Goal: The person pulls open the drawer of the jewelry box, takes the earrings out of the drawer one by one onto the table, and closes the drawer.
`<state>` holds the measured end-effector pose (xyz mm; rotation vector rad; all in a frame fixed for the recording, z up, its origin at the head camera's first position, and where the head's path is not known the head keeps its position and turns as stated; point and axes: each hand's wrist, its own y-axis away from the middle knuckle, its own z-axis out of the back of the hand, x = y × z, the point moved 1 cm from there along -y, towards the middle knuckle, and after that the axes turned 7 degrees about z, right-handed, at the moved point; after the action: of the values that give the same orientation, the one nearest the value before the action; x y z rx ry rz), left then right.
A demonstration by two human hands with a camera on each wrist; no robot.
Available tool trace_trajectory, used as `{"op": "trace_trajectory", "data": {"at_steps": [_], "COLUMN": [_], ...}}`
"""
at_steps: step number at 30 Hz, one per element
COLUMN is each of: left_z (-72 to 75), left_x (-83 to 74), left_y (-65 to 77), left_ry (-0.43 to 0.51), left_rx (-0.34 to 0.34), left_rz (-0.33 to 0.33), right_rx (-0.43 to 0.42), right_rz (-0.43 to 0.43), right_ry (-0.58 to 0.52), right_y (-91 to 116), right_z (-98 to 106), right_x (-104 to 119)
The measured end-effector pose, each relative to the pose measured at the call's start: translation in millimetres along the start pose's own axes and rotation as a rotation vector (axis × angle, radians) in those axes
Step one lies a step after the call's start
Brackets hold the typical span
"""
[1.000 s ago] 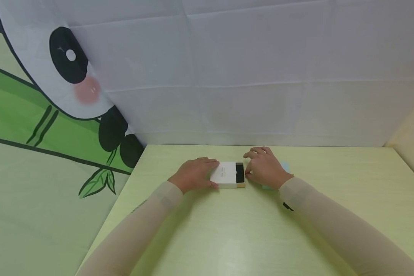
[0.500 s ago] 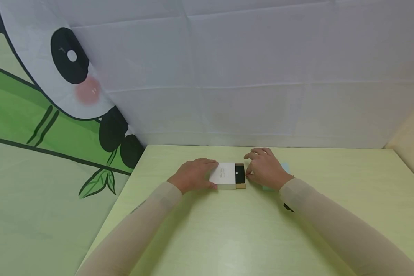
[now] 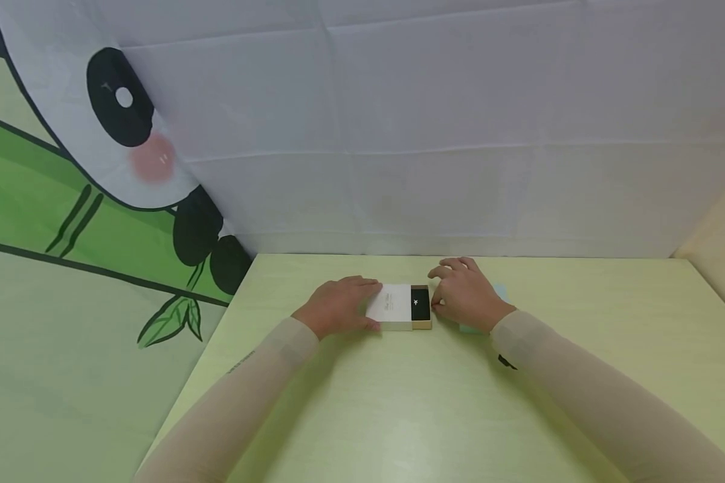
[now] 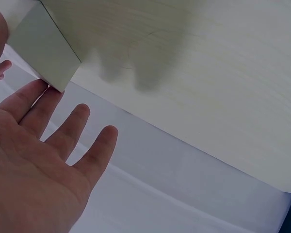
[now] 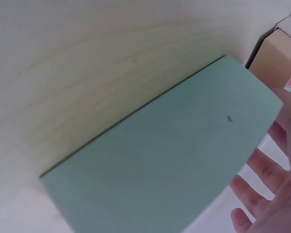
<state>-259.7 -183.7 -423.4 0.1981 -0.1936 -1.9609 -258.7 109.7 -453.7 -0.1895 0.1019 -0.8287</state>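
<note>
A small white slide box (image 3: 390,307) with faint lettering lies at the far middle of the table. My left hand (image 3: 341,306) grips its outer sleeve from the left, thumb on the near side and fingers on the far side. In the left wrist view the sleeve's pale side (image 4: 44,51) shows against the fingertips. The inner drawer (image 3: 421,306), black on top with a white star mark and tan walls, sticks out to the right. My right hand (image 3: 466,300) pinches the drawer's right end with thumb and forefinger, its other fingers loosely bent. The exact contact is partly hidden.
Beneath and behind the right wrist lies a flat light-green box or block (image 5: 165,141), mostly hidden in the head view. The table (image 3: 387,409) ends at a white cloth backdrop (image 3: 435,201). A panda-print cloth (image 3: 127,161) hangs at the left.
The drawer has slid a little farther out to the right, and its star mark now shows whole. My right hand has shifted slightly right with it; the left has barely moved.
</note>
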Motion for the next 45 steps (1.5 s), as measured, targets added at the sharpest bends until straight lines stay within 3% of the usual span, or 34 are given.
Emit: {"op": "trace_trajectory", "data": {"at_steps": [27, 45], "left_z": [3.7, -2.7], "left_x": [10.6, 13.2], "left_y": [5.4, -10.3], "left_ry": [0.028, 0.029], "left_rx": [0.01, 0.029], "left_rz": [0.03, 0.108], "right_rx": [-0.002, -0.017], "right_rz": [-0.001, 0.034], "right_ry": [-0.004, -0.013], "right_y": [0.0, -8.1], "right_z": [2.4, -6.1], "right_x": [-0.5, -23.2]}}
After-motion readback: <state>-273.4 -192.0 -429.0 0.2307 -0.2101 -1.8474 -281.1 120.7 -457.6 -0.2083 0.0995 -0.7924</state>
